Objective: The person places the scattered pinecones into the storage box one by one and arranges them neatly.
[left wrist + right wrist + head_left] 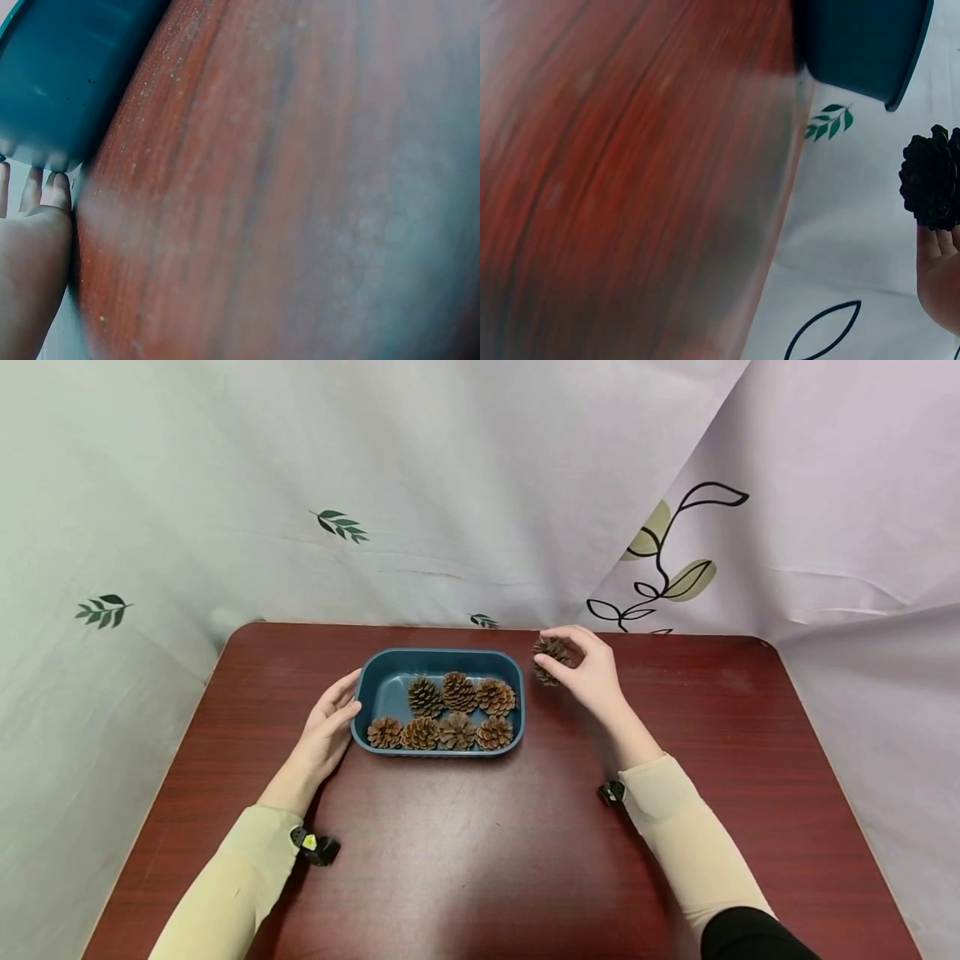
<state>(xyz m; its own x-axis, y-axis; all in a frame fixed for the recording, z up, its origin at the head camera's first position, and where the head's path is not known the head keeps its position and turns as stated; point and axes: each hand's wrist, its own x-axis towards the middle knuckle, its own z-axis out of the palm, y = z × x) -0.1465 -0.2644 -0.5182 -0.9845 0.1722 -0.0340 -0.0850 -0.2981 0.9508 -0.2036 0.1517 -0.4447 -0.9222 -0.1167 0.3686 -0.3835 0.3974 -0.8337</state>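
Note:
A blue-green oblong container (437,753) stands on the table with several brown pine cones (459,692) inside, roughly in two rows. My left hand (330,727) is at the container's left end, its fingertips and thumb touching the outer wall. In the left wrist view, extended fingers (57,191) meet the container's side (67,82). Just right of the container, my right hand (592,672) pinches a pine cone (553,662) between thumb and fingers. The right wrist view shows that held pine cone (930,180) as dark, raised beside the container (866,45), cut off by the frame edge.
The dark red wooden table (480,860) ends at the back against a white curtain (450,485) with leaf patterns. A small black device sits at each wrist, the left one (318,847) near the cuff. Bare floor of the container shows at its back left.

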